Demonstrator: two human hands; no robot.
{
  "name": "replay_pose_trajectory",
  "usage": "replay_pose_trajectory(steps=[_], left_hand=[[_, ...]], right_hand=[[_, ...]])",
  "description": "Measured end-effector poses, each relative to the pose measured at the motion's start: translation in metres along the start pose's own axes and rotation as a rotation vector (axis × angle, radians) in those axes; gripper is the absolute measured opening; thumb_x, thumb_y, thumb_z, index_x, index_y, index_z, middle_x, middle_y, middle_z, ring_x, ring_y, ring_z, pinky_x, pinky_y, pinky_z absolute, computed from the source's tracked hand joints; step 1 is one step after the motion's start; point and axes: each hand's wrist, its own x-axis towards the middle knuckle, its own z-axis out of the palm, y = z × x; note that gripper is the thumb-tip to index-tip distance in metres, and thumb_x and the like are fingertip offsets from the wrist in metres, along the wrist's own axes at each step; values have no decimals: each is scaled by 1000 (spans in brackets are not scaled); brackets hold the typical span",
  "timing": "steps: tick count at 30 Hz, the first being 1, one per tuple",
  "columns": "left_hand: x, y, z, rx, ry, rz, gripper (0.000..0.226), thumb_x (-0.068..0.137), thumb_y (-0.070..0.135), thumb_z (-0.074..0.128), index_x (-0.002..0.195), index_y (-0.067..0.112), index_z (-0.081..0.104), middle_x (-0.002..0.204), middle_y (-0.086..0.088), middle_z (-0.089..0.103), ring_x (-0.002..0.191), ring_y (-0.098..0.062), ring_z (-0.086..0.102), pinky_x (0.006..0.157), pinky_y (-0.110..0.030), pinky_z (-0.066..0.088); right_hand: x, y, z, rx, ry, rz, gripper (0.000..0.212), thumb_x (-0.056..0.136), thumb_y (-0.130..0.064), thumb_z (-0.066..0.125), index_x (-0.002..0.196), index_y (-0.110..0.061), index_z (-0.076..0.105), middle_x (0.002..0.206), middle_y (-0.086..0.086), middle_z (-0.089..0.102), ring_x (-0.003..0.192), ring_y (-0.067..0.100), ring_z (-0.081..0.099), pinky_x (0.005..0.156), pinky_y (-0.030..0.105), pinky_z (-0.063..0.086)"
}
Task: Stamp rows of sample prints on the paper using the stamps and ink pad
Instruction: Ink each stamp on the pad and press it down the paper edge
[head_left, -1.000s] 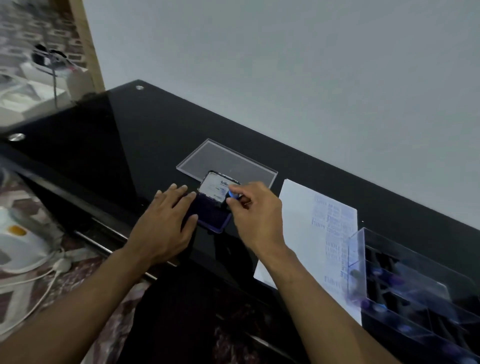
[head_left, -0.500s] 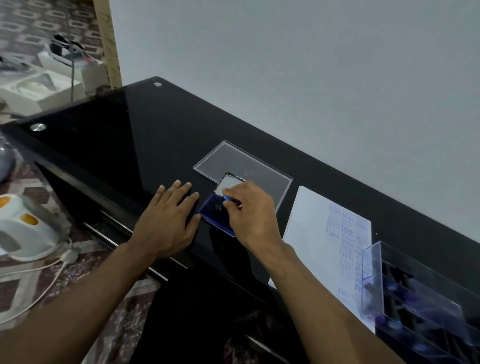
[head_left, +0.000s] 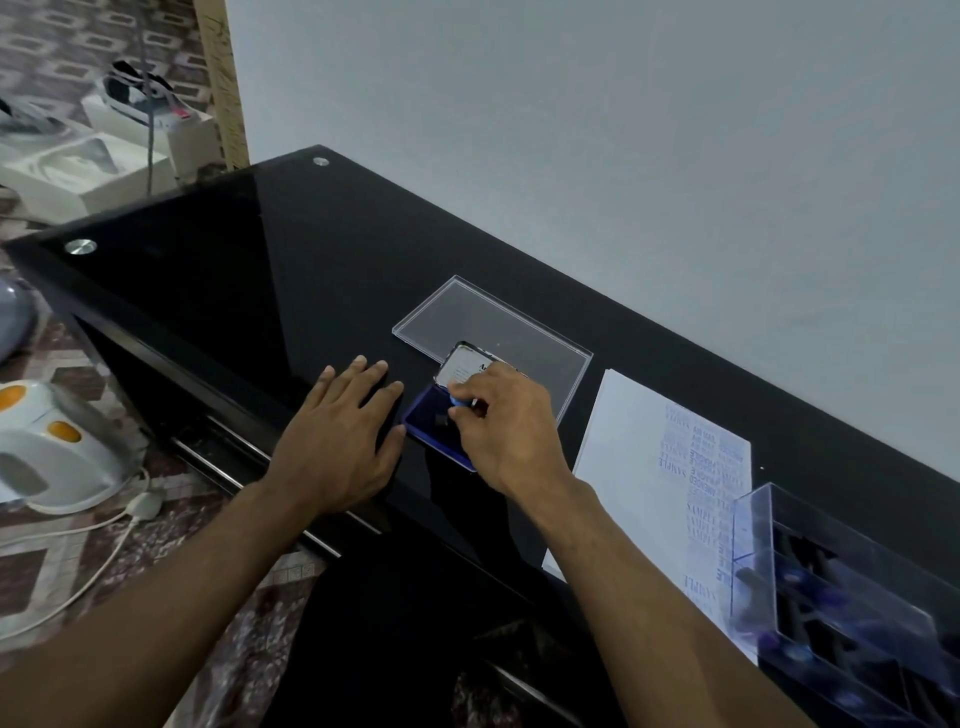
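Observation:
A blue ink pad (head_left: 427, 422) lies open on the black glass table, its white-labelled lid (head_left: 464, 366) tilted up behind it. My right hand (head_left: 506, 431) pinches a small blue-topped stamp (head_left: 460, 401) over the pad; whether its face touches the ink is hidden. My left hand (head_left: 340, 441) rests flat on the table, fingers straight, just left of the pad. A white paper (head_left: 644, 467) with several rows of blue SAMPLE prints lies to the right.
A clear plastic lid (head_left: 524, 332) lies flat behind the ink pad. A clear box (head_left: 841, 592) with several dark stamps stands at the right, over the paper's corner. A white kettle (head_left: 47, 447) and cable sit on the floor, left of the table's front edge (head_left: 249, 457).
My right hand with the stamp has shifted slightly over the ink pad. My left hand has stayed flat beside it. The camera has swung left.

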Motion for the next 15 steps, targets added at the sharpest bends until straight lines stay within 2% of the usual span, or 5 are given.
replay_pose_trajectory(steps=[5, 12, 15], left_hand=[[-1, 0, 1, -6, 11, 2, 66, 96, 56, 25, 146, 19, 48, 158, -9, 39, 151, -27, 25, 123, -51, 20], [0, 0, 1, -1, 2, -1, 69, 95, 57, 22, 147, 20, 46, 159, -9, 37, 151, -27, 23, 123, -52, 19], [-1, 0, 1, -5, 9, 2, 67, 95, 56, 24, 146, 19, 47, 158, -9, 38, 151, -27, 25, 123, -52, 20]], right_hand=[[6, -1, 0, -50, -35, 24, 26, 95, -19, 62, 120, -22, 69, 114, -5, 64, 103, 10, 59, 88, 14, 40], [6, -1, 0, -20, -48, 47, 23, 89, -17, 69, 111, -22, 73, 110, -8, 62, 100, 8, 57, 90, 21, 50], [7, -2, 0, -16, -52, 41, 24, 92, -17, 66, 114, -21, 72, 112, -6, 62, 101, 9, 58, 87, 17, 45]])
